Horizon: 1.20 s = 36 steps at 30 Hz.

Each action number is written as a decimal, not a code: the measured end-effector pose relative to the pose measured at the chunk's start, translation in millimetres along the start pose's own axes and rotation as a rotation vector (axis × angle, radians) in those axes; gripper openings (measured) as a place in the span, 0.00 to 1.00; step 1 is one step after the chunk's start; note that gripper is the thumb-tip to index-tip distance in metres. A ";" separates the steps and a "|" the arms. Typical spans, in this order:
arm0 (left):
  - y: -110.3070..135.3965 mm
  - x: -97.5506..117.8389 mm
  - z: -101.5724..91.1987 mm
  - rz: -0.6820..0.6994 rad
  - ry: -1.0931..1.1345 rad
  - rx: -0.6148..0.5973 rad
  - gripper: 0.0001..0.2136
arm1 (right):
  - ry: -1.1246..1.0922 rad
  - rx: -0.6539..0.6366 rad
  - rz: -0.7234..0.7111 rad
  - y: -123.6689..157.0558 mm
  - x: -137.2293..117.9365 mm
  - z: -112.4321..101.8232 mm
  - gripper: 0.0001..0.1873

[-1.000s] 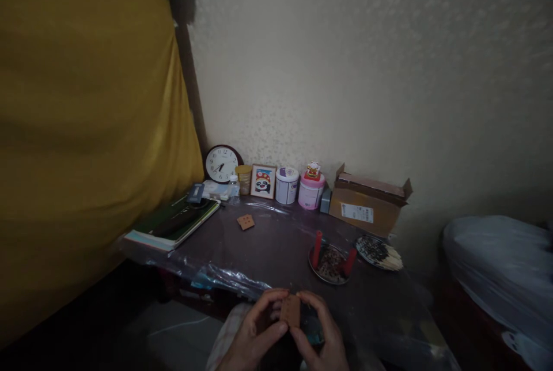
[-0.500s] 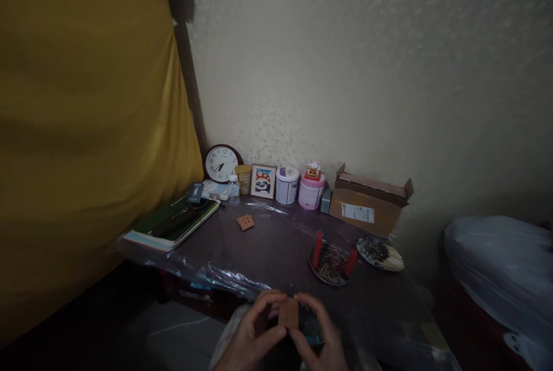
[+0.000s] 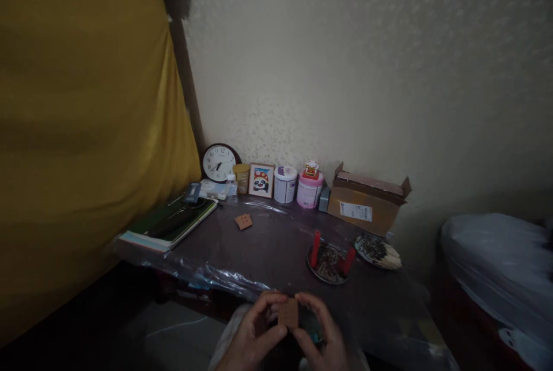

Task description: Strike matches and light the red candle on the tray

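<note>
At the bottom of the view, my left hand (image 3: 253,336) and my right hand (image 3: 324,336) meet in front of the table's near edge. Both pinch a small brown rectangular piece (image 3: 288,313) between thumbs and fingertips, held upright. Something dark with a bit of teal shows just under the right hand; I cannot make it out. A second brown piece (image 3: 243,221) with small holes lies flat farther back on the dark table (image 3: 276,250), which is covered with clear plastic.
A round dish (image 3: 328,258) with two red sticks stands close ahead, a plate of pale sticks (image 3: 378,251) beside it. Along the wall: a clock (image 3: 219,162), framed picture (image 3: 261,180), tins (image 3: 285,184), cardboard box (image 3: 365,198). Books (image 3: 170,222) lie left, by a yellow cloth (image 3: 82,129).
The hands and the brown piece have barely shifted; the view has drifted slightly. Nothing was let go or picked up.
</note>
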<state>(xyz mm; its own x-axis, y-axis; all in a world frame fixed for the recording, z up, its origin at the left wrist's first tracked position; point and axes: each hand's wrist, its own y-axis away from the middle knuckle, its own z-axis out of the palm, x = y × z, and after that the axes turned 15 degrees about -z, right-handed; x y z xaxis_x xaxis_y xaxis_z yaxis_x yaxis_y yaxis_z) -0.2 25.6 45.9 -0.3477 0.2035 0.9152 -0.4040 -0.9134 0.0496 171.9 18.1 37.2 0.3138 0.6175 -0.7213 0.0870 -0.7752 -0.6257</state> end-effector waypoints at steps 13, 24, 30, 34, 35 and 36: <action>-2.9 0.4 1.3 -0.060 0.132 0.122 0.14 | -0.445 0.340 0.278 -8.7 7.4 -13.1 0.08; -4.8 -1.2 7.3 -0.054 0.126 0.139 0.10 | -0.202 0.351 0.166 -18.2 -10.6 0.2 0.10; -6.8 -3.2 7.6 -0.051 0.149 0.171 0.10 | -0.098 0.274 0.098 -17.2 -15.8 3.4 0.07; -8.8 -5.5 4.9 -0.036 0.111 0.223 0.11 | -0.049 0.251 0.048 -15.6 -15.6 4.2 0.06; -9.1 -5.5 4.7 -0.034 0.104 0.230 0.11 | -0.035 0.243 0.039 -15.0 -15.5 4.2 0.06; -9.2 -5.4 4.7 -0.033 0.102 0.231 0.11 | -0.021 0.232 0.032 -14.5 -15.3 4.1 0.06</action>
<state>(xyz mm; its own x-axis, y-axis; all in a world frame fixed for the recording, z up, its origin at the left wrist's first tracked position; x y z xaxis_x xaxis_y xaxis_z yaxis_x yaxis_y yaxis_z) 9.4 31.3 42.4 -0.4258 0.2585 0.8671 -0.2169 -0.9595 0.1795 161.9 20.4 56.1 0.2934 0.5976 -0.7462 -0.1431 -0.7443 -0.6524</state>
